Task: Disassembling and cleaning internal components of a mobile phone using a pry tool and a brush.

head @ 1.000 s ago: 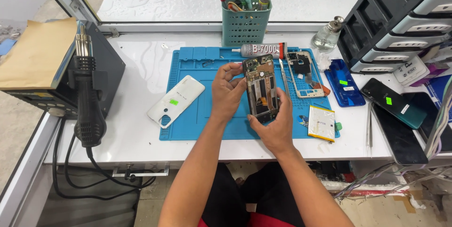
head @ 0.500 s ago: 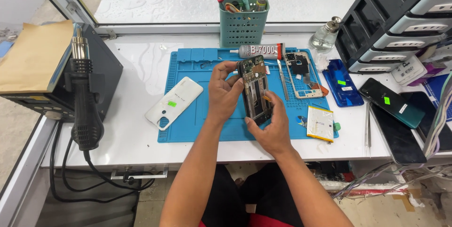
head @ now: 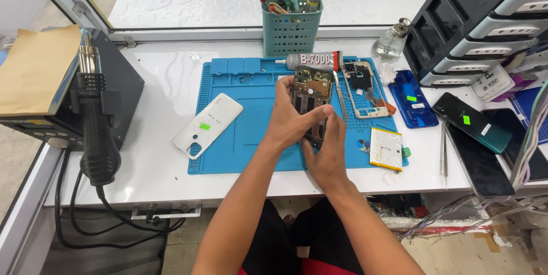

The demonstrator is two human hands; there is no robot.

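I held the opened phone just above the middle of the blue mat, my left hand clamped on its left edge and lower end, my right hand gripping it from below with fingers closed on its bottom. The mat lay at the centre of the white desk. A white back cover sat on the mat's left edge, a glue tube along its far edge, a phone frame at its far right corner and a battery at its near right corner. A green basket of tools stood beyond the mat, a heat gun hung at the desk's left edge, and grey drawers filled the far right corner.
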